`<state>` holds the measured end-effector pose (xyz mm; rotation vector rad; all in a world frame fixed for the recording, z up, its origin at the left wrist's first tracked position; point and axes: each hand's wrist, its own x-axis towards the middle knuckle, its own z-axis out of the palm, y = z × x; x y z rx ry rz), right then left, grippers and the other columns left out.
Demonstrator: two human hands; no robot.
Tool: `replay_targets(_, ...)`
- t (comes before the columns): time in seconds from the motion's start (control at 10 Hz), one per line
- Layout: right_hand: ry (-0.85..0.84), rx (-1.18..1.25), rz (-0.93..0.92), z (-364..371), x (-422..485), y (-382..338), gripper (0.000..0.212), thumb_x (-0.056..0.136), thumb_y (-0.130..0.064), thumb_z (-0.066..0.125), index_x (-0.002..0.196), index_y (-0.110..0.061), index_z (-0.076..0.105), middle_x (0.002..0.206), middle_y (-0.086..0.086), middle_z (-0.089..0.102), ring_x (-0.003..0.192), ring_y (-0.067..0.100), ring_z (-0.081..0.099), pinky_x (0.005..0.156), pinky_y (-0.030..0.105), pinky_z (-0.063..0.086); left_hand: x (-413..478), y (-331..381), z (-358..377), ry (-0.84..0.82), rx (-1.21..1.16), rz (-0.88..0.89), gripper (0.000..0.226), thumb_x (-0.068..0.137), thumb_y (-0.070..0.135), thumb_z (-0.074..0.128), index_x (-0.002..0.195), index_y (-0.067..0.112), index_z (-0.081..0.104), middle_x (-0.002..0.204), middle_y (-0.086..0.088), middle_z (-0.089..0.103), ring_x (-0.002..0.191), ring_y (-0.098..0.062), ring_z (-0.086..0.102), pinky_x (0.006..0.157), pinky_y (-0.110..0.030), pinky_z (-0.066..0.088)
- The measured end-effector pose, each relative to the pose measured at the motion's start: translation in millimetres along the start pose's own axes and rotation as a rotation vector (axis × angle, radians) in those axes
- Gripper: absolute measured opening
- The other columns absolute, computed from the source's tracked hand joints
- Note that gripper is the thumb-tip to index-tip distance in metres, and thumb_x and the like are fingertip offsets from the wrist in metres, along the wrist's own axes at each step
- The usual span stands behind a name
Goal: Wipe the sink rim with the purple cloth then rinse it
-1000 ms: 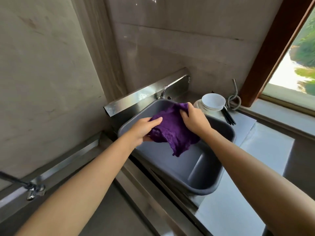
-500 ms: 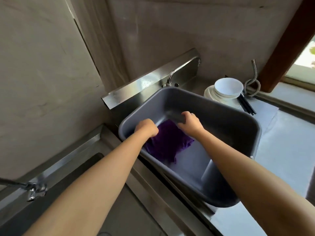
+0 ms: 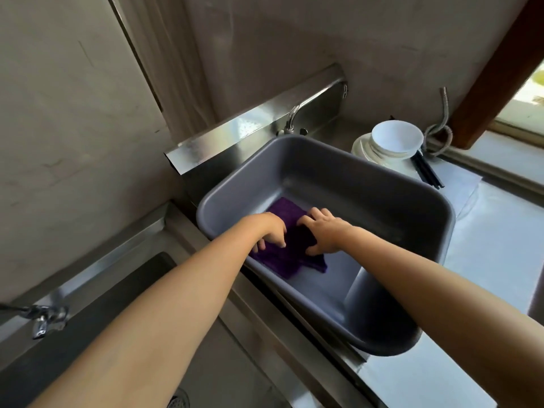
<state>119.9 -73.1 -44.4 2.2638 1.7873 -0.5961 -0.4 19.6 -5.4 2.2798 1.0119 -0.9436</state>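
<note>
Left hand: reaching down into the grey basin, fingers curled and pressing on the left part of the purple cloth; it is lying on the cloth rather than closing around it.
Right hand: resting flat with fingers spread wide on the right part of the cloth, thumb pointing toward the near wall; it is pressing down, gripping nothing.
Purple cloth: lying bunched on the basin floor, in the left near corner, with one edge sticking out beyond the hands toward the far wall and another trailing toward the near wall.
Grey basin: sitting on the steel desk, tilting slightly, its near right corner overhanging the ledge.
Tap: standing behind the basin against the steel backsplash; whether water is running cannot be told.
Sink: lying to the left of the basin, with a second tap hanging over its left edge.
White bowl: sitting on stacked plates beyond the basin's far right corner, with black chopsticks lying just beside them.
</note>
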Motion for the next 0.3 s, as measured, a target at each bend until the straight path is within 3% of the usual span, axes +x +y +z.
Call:
replay_targets(0.1,-0.104,0.026,-0.011,-7,-12,1,0.082,0.075,-0.048,0.068,0.142,-0.026,0.025,0.14,0.006,0.028,0.13,0.029,0.028,0.103,0.047,0.038,-10,4,-1,-0.001,0.092,0.041,0.054,0.095,0.035,0.05,0.145,0.022,0.034,0.138,-0.009,0.046,0.099,-0.024,0.059,0.077,-0.032,0.054)
replay_targets(0.2,-0.183,0.093,0.052,-36,-21,-6,0.078,0.079,-0.058,0.058,0.142,-0.024,0.028,0.142,0.008,0.033,0.13,0.031,0.034,0.105,0.044,0.036,-31,8,-17,0.072,0.115,0.097,0.049,0.096,0.034,0.047,0.142,0.018,0.039,0.133,-0.007,0.05,0.093,-0.021,0.052,0.054,-0.022,0.042)
replay_targets(0.3,-0.296,0.102,0.059,-75,-36,-13,0.074,0.083,-0.061,0.051,0.142,-0.019,0.032,0.143,0.007,0.04,0.124,0.028,0.045,0.101,0.038,0.041,-60,5,-34,0.084,0.028,0.114,0.044,0.095,0.031,0.047,0.137,0.016,0.046,0.101,-0.002,0.054,0.09,-0.02,0.054,0.072,-0.031,0.051)
